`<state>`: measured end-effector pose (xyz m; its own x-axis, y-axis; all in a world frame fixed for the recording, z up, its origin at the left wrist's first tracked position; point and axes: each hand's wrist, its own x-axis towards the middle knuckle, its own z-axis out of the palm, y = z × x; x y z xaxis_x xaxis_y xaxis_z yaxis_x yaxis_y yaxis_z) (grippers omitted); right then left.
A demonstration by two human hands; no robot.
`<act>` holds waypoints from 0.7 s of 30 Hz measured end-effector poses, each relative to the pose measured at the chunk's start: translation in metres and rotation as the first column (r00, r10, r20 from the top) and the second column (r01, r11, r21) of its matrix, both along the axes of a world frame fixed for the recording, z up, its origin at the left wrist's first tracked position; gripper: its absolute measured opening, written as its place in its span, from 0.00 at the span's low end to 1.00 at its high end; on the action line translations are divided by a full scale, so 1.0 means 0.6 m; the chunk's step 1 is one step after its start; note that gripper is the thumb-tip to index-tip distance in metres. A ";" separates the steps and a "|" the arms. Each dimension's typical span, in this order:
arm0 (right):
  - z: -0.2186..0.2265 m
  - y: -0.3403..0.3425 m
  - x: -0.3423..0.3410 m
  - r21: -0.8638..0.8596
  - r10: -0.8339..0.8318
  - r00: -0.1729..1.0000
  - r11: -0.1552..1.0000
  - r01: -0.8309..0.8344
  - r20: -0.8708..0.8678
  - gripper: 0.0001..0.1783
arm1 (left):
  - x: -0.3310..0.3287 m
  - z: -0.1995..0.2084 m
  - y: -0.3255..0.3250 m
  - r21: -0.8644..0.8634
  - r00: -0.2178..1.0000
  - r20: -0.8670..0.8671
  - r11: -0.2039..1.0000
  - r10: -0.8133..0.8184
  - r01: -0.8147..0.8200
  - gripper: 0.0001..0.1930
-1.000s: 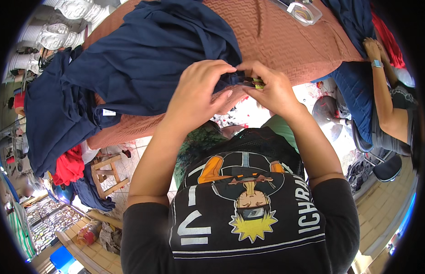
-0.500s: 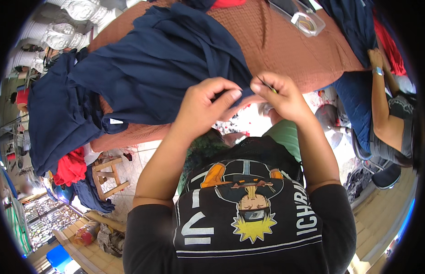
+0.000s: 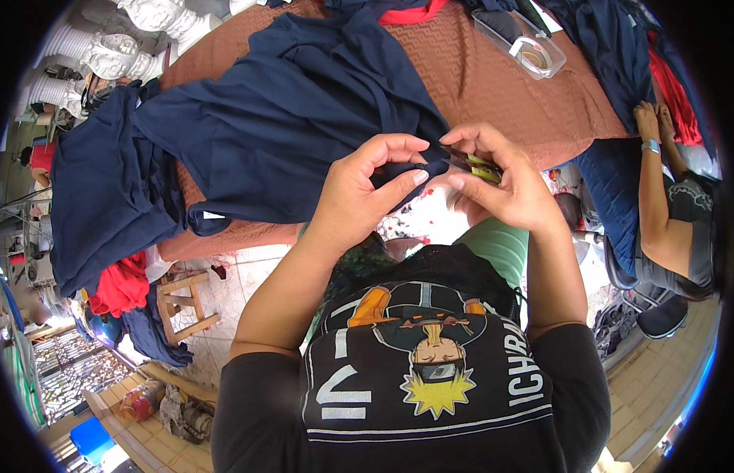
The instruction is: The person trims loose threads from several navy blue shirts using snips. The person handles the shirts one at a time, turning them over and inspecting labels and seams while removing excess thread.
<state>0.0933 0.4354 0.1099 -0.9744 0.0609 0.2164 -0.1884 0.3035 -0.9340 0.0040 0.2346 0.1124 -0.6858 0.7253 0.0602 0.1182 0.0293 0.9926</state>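
A dark navy garment (image 3: 272,126) is spread over the brown-covered table, its near end drawn up toward me. My left hand (image 3: 355,193) pinches an edge of it between thumb and fingers. Just to the right, my right hand (image 3: 513,185) grips a small pair of thread snips (image 3: 483,169) with yellow-green handles. Their dark blades point left at the cloth by my left fingertips. Whether the blades touch the cloth or a thread, I cannot tell.
A clear plastic box (image 3: 532,57) lies on the brown table cover (image 3: 501,102). More navy cloth (image 3: 106,189) hangs at the left, above red cloth (image 3: 121,290) and a wooden stool (image 3: 185,307). At the right, a co-worker's hands (image 3: 651,120) handle navy cloth.
My right hand has opened out around the snips, so their handles and blades show more. My left hand still pinches the garment, with the edge now bunched between its fingers.
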 end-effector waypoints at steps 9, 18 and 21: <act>0.025 0.003 0.002 0.168 0.041 0.999 0.985 -0.040 -0.001 0.16 | 0.007 0.000 0.003 -0.020 0.999 -0.048 1.000 -0.008 0.007 0.18; 0.010 0.014 -0.018 0.332 0.039 0.990 0.940 -0.083 0.137 0.17 | -0.189 0.011 0.016 -0.034 0.853 -0.451 0.949 0.264 -0.312 0.11; 0.005 -0.008 -0.076 0.464 -0.157 0.987 0.873 0.154 -0.032 0.20 | -0.316 -0.045 0.029 -0.074 0.665 -0.716 0.924 0.212 -0.375 0.18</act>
<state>0.0476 0.4307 0.1131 -0.9621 0.1060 0.2514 -0.0977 0.7264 -0.6803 -0.1854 0.2520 0.0856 -0.6889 0.5438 0.4793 0.7088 0.3673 0.6022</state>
